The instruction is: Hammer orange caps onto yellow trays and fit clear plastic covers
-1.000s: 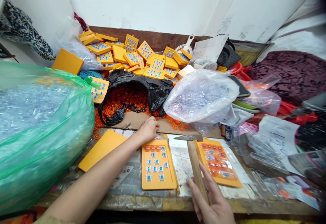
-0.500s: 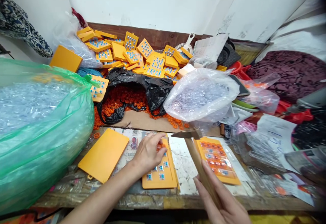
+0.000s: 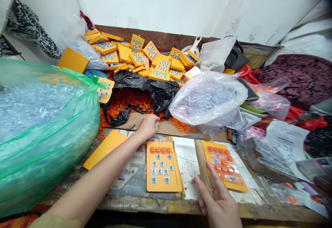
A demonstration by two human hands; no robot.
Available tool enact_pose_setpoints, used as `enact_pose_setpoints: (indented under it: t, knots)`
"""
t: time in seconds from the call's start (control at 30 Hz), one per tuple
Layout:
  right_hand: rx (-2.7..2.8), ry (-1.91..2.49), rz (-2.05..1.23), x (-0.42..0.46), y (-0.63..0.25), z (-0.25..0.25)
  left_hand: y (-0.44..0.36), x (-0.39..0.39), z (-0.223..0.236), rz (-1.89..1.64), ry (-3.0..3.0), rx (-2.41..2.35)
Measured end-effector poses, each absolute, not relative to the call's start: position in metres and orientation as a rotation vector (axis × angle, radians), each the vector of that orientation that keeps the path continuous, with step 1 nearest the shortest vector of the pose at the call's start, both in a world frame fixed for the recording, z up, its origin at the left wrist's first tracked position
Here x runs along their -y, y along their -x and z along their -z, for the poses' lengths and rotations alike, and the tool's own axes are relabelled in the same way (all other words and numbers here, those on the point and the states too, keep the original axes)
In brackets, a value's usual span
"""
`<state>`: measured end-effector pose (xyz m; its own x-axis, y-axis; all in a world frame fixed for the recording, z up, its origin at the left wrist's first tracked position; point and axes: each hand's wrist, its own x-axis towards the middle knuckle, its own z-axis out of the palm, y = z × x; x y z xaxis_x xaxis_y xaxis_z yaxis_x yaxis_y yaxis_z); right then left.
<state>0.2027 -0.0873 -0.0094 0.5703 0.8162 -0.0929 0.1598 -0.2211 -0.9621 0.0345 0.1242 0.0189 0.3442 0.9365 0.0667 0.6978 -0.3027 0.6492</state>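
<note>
My left hand reaches over the cardboard in front of the black bag, fingers curled together beside loose orange rings. Whatever lies between its fingertips is hidden. In my right hand is the wooden handle of a hammer, held upright; its head is hard to make out. Between my hands a yellow board lies flat, with a row of orange caps along its top and several bare blue-and-clear switches below. Right of the hammer lies another yellow board, filled with orange caps and clear covers.
A black bag spills orange rings. Behind it yellow boards are heaped against the wall. A green bag of clear pieces bulges at left, and a white bag stands at right. A plain yellow board lies under my left forearm.
My left hand has left the middle board and moved up to the loose orange rings. A row of orange caps now shows on that board. The hammer has come lower and more upright.
</note>
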Motion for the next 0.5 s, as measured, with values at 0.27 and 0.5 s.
enact_pose_setpoints:
  t: [0.27,0.5]
  knots:
    - [0.629,1.64,-0.915,0.083,-0.195,-0.001,-0.043,-0.162,-0.011,-0.373,-2.216,-1.469]
    - [0.617,1.665,-0.883,0.085,-0.194,0.002,-0.035,-0.155,-0.013,-0.293,-2.249,-1.383]
